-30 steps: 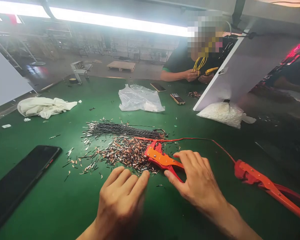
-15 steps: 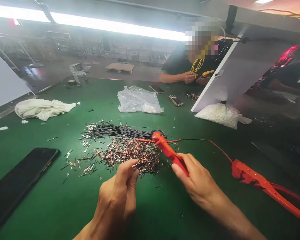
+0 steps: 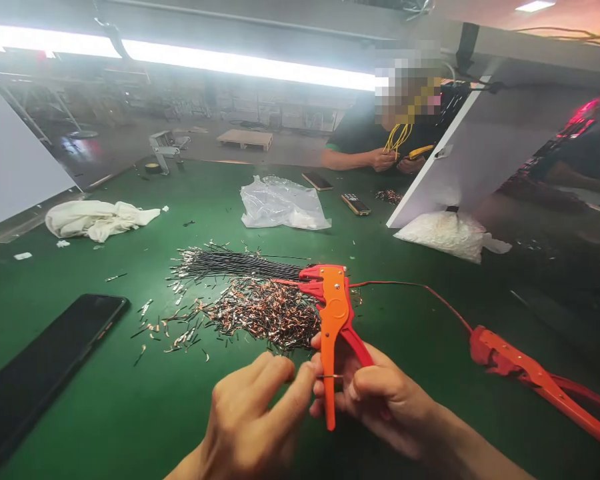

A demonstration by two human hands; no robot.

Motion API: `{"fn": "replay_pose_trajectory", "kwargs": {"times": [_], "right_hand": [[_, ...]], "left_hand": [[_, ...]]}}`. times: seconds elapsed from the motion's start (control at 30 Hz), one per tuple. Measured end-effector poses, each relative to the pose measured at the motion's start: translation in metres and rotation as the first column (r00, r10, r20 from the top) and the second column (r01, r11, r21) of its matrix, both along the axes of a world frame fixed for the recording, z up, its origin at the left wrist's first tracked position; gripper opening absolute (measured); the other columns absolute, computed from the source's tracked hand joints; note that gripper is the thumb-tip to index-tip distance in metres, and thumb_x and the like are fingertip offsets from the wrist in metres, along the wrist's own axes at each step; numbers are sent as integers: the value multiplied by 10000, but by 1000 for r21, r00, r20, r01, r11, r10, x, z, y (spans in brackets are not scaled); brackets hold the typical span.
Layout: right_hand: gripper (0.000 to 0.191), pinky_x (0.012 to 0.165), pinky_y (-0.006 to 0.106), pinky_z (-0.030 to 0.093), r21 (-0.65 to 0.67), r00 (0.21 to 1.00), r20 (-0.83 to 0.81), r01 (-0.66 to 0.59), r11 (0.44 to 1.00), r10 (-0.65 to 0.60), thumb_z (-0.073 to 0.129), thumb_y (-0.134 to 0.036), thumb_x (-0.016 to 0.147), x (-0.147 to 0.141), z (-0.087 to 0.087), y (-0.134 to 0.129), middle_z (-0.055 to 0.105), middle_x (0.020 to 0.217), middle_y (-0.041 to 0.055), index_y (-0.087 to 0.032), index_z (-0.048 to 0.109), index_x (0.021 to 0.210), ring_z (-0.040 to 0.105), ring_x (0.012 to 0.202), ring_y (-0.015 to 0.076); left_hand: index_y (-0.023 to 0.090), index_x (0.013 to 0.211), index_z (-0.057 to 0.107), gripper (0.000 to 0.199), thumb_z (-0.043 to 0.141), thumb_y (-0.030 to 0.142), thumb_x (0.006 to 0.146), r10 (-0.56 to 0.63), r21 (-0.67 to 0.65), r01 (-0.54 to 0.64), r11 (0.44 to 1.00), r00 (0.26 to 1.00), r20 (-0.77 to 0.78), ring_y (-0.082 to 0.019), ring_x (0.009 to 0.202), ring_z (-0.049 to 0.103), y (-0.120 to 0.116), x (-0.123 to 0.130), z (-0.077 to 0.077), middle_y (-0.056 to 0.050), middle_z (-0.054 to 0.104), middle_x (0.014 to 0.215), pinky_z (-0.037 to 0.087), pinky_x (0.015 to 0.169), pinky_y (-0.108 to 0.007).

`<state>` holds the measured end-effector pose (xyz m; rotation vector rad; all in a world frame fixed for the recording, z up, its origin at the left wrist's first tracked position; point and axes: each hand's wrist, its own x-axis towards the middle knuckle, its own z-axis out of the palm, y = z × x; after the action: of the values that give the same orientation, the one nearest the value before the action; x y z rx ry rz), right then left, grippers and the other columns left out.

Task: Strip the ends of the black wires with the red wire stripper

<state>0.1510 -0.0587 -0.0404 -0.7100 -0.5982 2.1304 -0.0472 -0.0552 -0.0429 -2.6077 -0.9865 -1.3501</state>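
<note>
An orange and red wire stripper (image 3: 336, 310) stands upright in my right hand (image 3: 387, 397), whose fingers curl around its handles. Its jaws point left, and its handles are spread apart. Close against the orange handle is my left hand (image 3: 260, 407), fingers bent and fingertips together. A thin wire-like piece (image 3: 330, 377) crosses the handle by those fingertips; whether they grip it is unclear. Just beyond my hands lies a heap of short black offcuts with copper ends (image 3: 265, 313). Behind it is a bundle of black wires (image 3: 240, 263) with silvery tips at the left.
A second wire stripper (image 3: 525, 370) lies at right, a red cord (image 3: 395, 283) running left from it. Left is a black phone (image 3: 55, 373). Farther back are a white cloth (image 3: 103, 220), a plastic bag (image 3: 285, 203) and a slanted panel (image 3: 460, 147). A co-worker (image 3: 355, 140) holds yellow cables.
My right hand has turned the wire stripper upright, so its broad side faces me and its handles show apart. My left hand has moved right to the handle. The view has shifted slightly.
</note>
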Motion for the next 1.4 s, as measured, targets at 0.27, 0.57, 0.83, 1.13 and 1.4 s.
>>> {"fn": "replay_pose_trajectory", "kwargs": {"times": [0.27, 0.57, 0.83, 1.13, 1.4], "right_hand": [[572, 870, 346, 501, -35, 1000, 5, -11, 999, 11, 498, -12, 592, -3, -5, 0, 710, 1052, 91, -163, 642, 1125, 663, 1013, 236], [659, 826, 342, 479, -15, 993, -95, -70, 997, 68, 513, -19, 555, -4, -3, -3, 678, 1036, 74, -182, 629, 1184, 635, 959, 222], [633, 857, 446, 473, 112, 999, 44, -18, 994, 13, 533, -79, 560, 0, -5, -8, 661, 1059, 67, -211, 612, 1174, 616, 976, 268], [558, 836, 371, 445, 189, 995, 82, -63, 980, 49, 553, -66, 595, -7, -5, -15, 656, 998, 53, -212, 611, 1131, 607, 919, 227], [374, 818, 361, 449, 272, 991, 124, -90, 958, 58, 702, -307, 777, -16, -16, -17, 613, 924, 52, -237, 592, 1127, 565, 870, 208]], "left_hand": [[207, 865, 656, 162, 555, 88, 821, -100, 84, 115, 990, 981, -167, -91, 477, 526, -14, 20, -9, 7, 660, 671, 389, 405, -195], [195, 838, 648, 204, 497, 60, 867, -233, -20, 233, 972, 959, -159, -98, 420, 507, -12, 15, -6, 42, 594, 545, 359, 373, -226], [203, 978, 649, 119, 595, 160, 882, 326, -297, -258, 919, 922, 208, -79, 549, 642, 1, -1, 7, 28, 724, 766, 517, 555, -168], [136, 976, 620, 132, 546, 75, 886, 293, -112, -281, 953, 949, 119, -120, 636, 604, 4, 2, 2, -20, 679, 743, 482, 606, -242], [92, 943, 621, 154, 600, 31, 802, 276, 46, -276, 960, 961, 8, -128, 502, 467, 2, 3, 16, -14, 643, 599, 418, 508, -272]]}}
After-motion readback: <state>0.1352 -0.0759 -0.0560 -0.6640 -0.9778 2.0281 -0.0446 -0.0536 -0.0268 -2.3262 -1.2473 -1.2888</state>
